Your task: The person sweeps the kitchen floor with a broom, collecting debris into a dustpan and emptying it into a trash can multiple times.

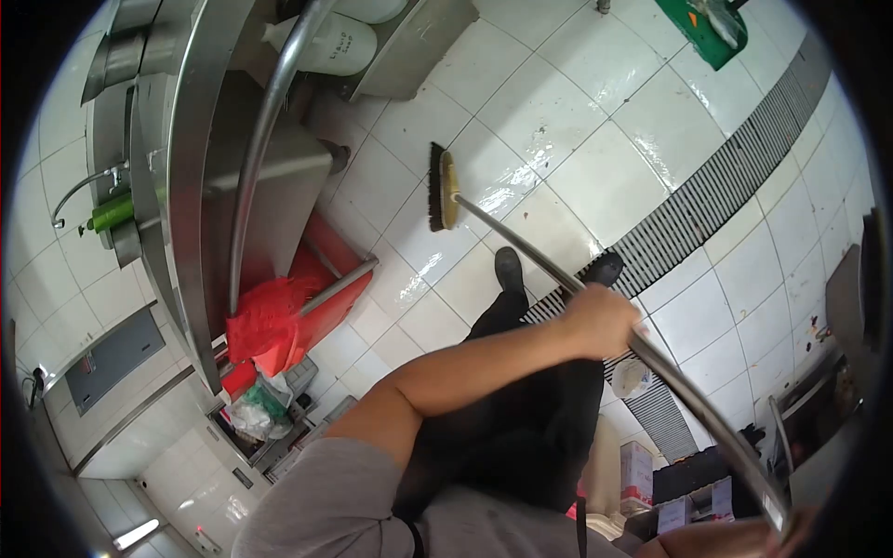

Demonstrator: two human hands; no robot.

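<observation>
A long-handled broom crosses the view diagonally. Its yellow head (448,191) with dark bristles rests on the white tiled floor, left of my shoes. My left hand (600,322) is closed around the metal broom handle (521,244) partway along it, above my dark trousers. Down at the lower right edge, my right hand (791,532) wraps round the handle's upper end; it is dim and partly cut off by the frame.
A slotted floor drain (726,181) runs diagonally past my feet. A green dustpan (712,33) lies at the top right. To the left stand a steel counter (195,186) and a red bin (335,307). Boxes (637,474) are near my right side.
</observation>
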